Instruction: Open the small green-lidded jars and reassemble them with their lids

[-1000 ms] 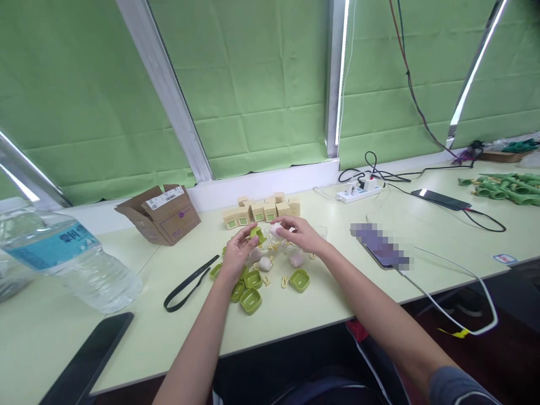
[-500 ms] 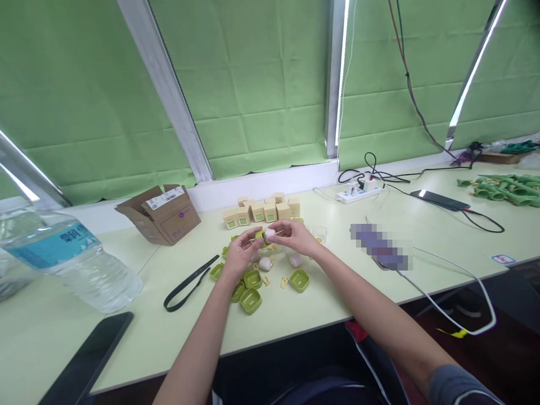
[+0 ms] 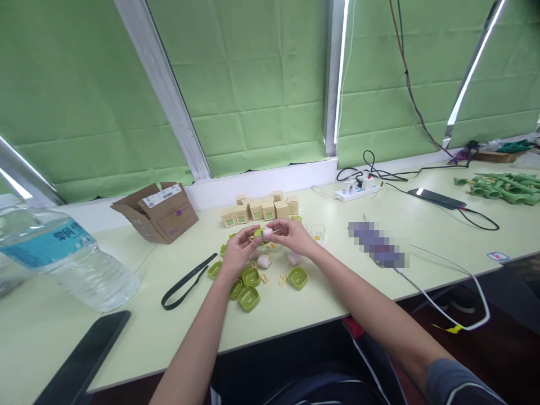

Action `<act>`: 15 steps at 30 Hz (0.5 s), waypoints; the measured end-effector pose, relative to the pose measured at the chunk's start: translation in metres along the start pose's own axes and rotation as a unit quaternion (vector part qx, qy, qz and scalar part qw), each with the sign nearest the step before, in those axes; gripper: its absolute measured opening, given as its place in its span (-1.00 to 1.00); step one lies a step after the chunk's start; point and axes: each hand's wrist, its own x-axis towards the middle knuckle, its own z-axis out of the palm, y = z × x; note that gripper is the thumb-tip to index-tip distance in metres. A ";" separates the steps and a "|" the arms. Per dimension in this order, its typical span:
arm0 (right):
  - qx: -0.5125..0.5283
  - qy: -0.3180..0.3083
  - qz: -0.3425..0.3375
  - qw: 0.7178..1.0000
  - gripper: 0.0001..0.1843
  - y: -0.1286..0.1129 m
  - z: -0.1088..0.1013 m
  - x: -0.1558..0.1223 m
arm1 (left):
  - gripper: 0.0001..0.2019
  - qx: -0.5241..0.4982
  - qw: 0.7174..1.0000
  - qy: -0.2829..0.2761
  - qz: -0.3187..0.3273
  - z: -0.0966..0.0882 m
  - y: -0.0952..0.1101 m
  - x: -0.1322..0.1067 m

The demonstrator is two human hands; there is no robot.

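Note:
Above the middle of the table, my left hand is closed on a small green plastic piece. Pinched in my right hand is a small pale pink-white rounded piece, which meets the green piece; the fingers hide how far they join. Just below, another pale piece and a second one lie on the table. Square green cups cluster near my left forearm, and a single green cup sits to the right. Small yellow clips lie between them.
Behind my hands stand several small tan boxes. An open cardboard box, a black strap, a water bottle and a dark phone are on the left. Rightward are a power strip, cables and green tube-like pieces.
The whole view has shifted slightly. My hands stay together at the same place, with the green piece turned a little against the pale piece.

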 end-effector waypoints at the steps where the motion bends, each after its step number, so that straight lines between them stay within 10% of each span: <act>1: 0.002 0.002 -0.001 1.000 -0.56 0.001 0.000 0.000 | -0.41 0.000 1.000 0.001 0.001 0.000 0.000 0.000; 15: 0.017 0.013 -0.004 1.000 -0.52 0.010 0.002 0.004 | -0.39 0.010 1.000 0.000 0.001 -0.001 0.001 0.001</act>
